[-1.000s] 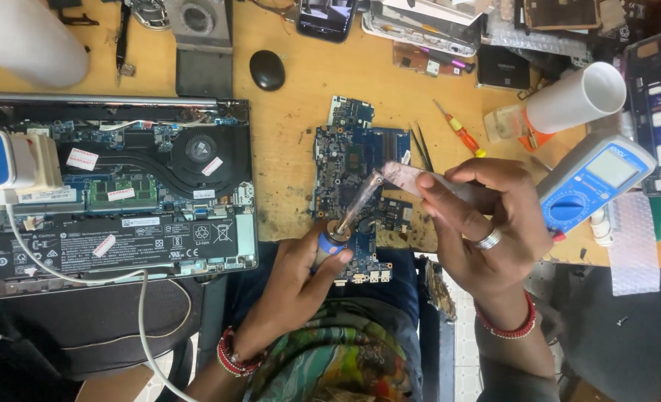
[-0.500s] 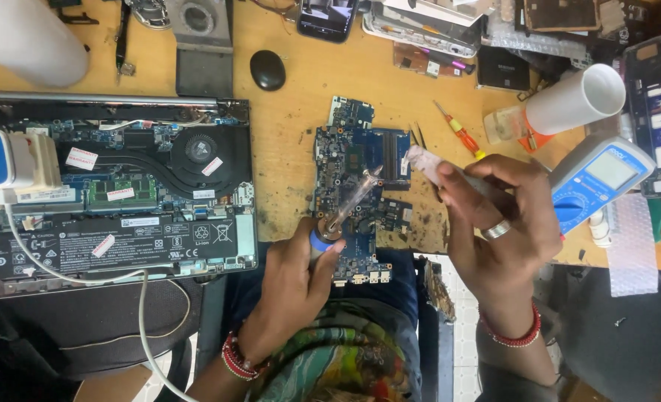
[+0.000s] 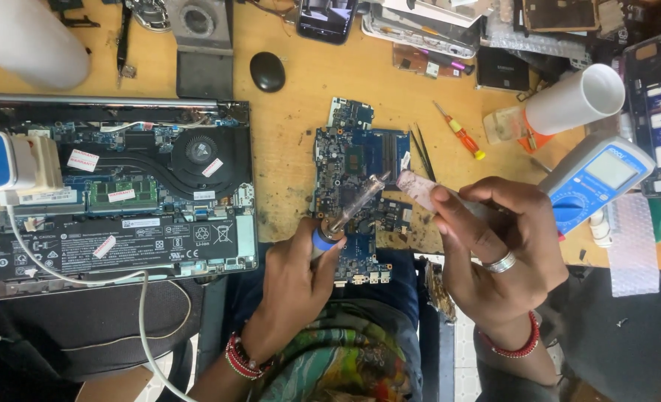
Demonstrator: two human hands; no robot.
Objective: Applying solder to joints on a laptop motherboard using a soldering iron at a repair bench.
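Between both hands, circuit board, soldering iron above

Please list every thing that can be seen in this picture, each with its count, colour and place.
circuit board: one, blue, centre of the table.
soldering iron: one, metal with blue grip, over the board.
pale stick: one, whitish, over the board's right edge.
open laptop: one, dark inside, left.
multimeter: one, blue and white, right.
screwdriver: one, red and yellow, right of the board.
tweezers: one pair, black, beside the board.
mouse: one, black, top centre.
phone: one, black, top edge.
table: one, wooden.
left hand: holds the soldering iron.
right hand: holds the pale stick.
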